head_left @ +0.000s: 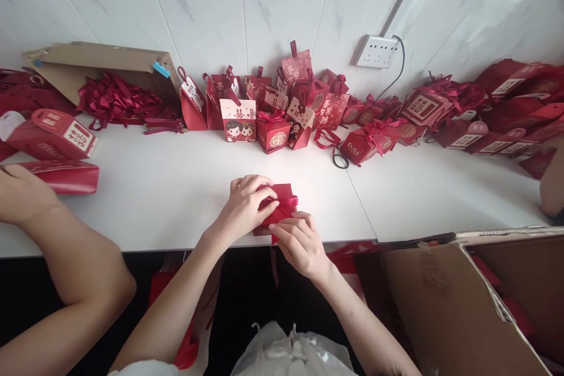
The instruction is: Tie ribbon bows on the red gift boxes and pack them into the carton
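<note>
A small red gift box (282, 191) stands near the front edge of the white table, with a red ribbon (288, 204) across its top. From the left, my left hand (249, 202) curls over the box, its thumb and fingers closed on the ribbon at the top. My right hand (304, 242) is at the near right side of the box, fingers bent and pinched at the ribbon. One ribbon tail hangs past the table edge below the hands. Both hands partly hide the box and the ribbon's knot or loop.
Several finished red boxes (273, 132) stand along the tiled wall. A cardboard box (123, 61) of ribbons lies at back left. More boxes (502, 106) are piled at right. Another person's arm (74, 258) rests at left; an open carton (440, 294) stands at lower right.
</note>
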The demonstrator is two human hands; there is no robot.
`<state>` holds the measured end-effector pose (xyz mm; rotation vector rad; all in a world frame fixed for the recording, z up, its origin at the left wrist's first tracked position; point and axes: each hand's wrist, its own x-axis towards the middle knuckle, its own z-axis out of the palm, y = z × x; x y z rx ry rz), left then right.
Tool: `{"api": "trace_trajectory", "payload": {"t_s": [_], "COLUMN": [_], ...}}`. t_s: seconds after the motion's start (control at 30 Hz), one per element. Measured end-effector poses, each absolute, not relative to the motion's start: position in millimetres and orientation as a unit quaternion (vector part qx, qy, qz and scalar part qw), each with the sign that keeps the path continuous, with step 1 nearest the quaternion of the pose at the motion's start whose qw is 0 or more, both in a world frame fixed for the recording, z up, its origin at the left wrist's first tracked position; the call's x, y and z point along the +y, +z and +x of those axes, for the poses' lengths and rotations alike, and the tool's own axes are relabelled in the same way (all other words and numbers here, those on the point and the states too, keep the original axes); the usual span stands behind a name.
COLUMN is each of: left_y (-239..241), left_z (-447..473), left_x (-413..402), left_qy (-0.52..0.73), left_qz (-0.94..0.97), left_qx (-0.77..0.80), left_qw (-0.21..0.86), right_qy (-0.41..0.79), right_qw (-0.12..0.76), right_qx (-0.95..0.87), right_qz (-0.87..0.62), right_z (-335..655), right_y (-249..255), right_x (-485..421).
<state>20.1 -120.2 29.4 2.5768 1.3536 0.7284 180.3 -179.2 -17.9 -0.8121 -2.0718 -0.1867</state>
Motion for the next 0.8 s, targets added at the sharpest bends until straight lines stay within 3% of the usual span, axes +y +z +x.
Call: {"api": "trace_trajectory", "payload": {"t_s": [0.13, 0.27, 0.4, 0.47, 0.57, 0.8], "left_y": [28.8, 26.3, 23.8, 23.3, 22.8, 26.5], "left_z": [24.8, 25.9, 22.8, 20.4, 15.1, 7.3], "left_x": [-127.3, -128.9, -129.2, -130.8, -133.2, -136.4], "left_qy": [0.252, 0.277, 0.315, 0.347, 0.388, 0.357], "left_qz": [0.842, 0.828, 0.799, 0.773, 0.72, 0.666], "left_qx": [0.476, 0.484, 0.491, 0.504, 0.552, 0.571], "left_qw": [0.015, 0.05, 0.141, 0.169, 0.163, 0.321], "right_qy": [-0.078, -0.023, 0.109, 0.195, 0.309, 0.489], "right_qw": [0.446, 0.458, 0.55, 0.471, 0.344, 0.375], "right_qx": [-0.843, -0.857, -0.717, -0.677, -0.695, -0.58], "right_qz": [-0.291, -0.234, -0.415, -0.53, -0.551, -0.533], "right_z": [181.1, 187.3, 207.2, 214.9, 216.7, 203.6], "right_y": [-20.3, -9.1, 10.7, 17.7, 20.2, 11.9], "right_x": [-185.6, -189.6, -171.5, -154.0, -131.0, -127.3]}}
